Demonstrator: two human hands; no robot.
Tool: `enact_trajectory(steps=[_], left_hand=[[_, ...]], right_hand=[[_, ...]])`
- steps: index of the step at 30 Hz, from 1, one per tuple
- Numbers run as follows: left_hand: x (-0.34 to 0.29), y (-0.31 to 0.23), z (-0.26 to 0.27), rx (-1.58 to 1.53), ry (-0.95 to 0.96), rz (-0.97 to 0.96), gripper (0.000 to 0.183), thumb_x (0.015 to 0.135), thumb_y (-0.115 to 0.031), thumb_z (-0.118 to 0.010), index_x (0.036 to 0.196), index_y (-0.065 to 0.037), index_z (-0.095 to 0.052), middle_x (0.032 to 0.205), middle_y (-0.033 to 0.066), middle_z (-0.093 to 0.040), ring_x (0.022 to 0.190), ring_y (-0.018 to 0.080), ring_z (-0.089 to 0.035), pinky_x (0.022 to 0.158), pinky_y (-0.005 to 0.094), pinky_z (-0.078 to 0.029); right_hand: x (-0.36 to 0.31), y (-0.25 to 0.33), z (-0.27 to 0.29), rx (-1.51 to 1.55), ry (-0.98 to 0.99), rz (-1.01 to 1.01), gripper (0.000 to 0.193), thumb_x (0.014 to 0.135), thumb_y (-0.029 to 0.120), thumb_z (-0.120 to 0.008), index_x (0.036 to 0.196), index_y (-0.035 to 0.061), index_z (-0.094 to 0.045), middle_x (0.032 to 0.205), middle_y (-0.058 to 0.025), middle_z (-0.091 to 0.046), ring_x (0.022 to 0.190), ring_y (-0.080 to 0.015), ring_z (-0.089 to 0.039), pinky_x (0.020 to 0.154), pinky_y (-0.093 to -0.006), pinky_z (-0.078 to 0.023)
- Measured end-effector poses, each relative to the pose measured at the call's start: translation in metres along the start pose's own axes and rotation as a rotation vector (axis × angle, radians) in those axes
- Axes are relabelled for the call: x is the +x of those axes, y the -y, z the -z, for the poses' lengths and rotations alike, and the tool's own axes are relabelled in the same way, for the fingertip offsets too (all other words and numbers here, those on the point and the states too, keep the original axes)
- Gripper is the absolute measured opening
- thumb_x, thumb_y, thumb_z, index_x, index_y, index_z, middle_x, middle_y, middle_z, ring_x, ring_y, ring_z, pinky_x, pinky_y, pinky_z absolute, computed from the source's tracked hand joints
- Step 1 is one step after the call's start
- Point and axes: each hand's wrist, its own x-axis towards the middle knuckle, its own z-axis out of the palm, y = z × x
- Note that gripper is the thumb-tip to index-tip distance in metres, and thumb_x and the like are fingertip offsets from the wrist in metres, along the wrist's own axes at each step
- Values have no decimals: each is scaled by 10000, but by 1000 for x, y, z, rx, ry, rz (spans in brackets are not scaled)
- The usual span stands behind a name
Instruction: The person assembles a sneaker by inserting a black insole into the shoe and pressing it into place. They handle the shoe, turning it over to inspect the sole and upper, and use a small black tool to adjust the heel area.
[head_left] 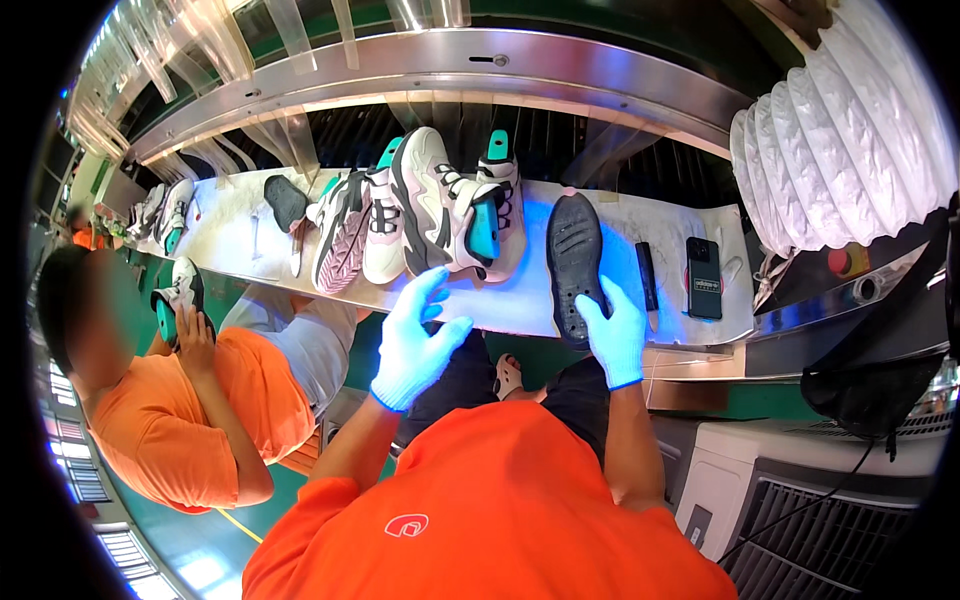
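Dark grey, nearly black, is the shoe sole point(575, 255) which lies on the pale surface point(522, 308), with its long side pointing away from the person. Its form is narrow at the middle and rounded at both ends. Several curved grooves cross the far half, small oval holes are grouped in the near half, and a rim goes around the edge; at the far tip a little pink can be seen.

The right hand point(617, 335), in a whitish knitted glove, is at the near right edge of this sole. Its fingers are spread wide, and the thumb overlaps the edge in the view; whether it touches, I cannot tell. The left hand point(420, 335), gloved in the same way, has its fingers wide apart and is just beside the group of shoes.

Among these, the white, grey and black shoe point(425, 180) stands tilted and contains a turquoise insert point(484, 230), which fills its opening. Behind it, another shoe point(511, 220) also has turquoise showing at the top. To the left, a shoe with a pink sole point(343, 245) leans on its side. A slim black tool point(646, 275) and a dark phone point(704, 275) lie to the right of the sole.
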Motion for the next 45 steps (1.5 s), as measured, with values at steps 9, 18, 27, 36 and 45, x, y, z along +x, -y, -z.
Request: enact_trajectory(steps=[9,18,27,36,45], left_hand=[[23,35,-20,616,-286,-452,874,745,-125,-913,1543,-8,-577,1617,321,-505,1469,514,-538,1215,532,-461],[85,77,-47,721,-463,-415,1064,606,-246,-912,1602,-108,-563,1642,331,-458,1502,569,-452,1248,646,-367],[89,93,-39,633,-494,-491,1052,598,-237,-895,1592,-94,-578,1624,354,-480,1458,600,-497,1199,609,-455],[74,99,-37,260,-583,-589,802,655,-150,-826,1412,53,-654,1433,294,-674,1363,535,-625,1162,560,-526],[50,90,-66,203,-604,-338,900,751,-116,-980,1521,22,-535,1503,260,-620,1384,446,-625,1180,479,-501]], right_hand=[[103,87,-77,-6,-44,138,846,921,411,-848,1581,-16,-537,1539,-286,-617,1404,-456,-610,1182,-510,-487],[169,60,-139,443,226,-42,972,801,145,-847,1643,-97,-425,1461,-307,-665,1233,-316,-724,1017,-381,-594],[193,124,-98,-203,218,816,374,883,160,-802,1249,90,-777,1271,-147,-715,1133,-379,-702,976,-432,-590],[162,148,-36,-52,-53,763,83,895,33,-813,950,16,-752,937,-135,-701,826,-299,-701,758,-391,-562],[127,213,44,43,-107,521,271,933,65,-857,1168,2,-738,1075,-79,-742,980,-154,-689,893,-310,-572]])
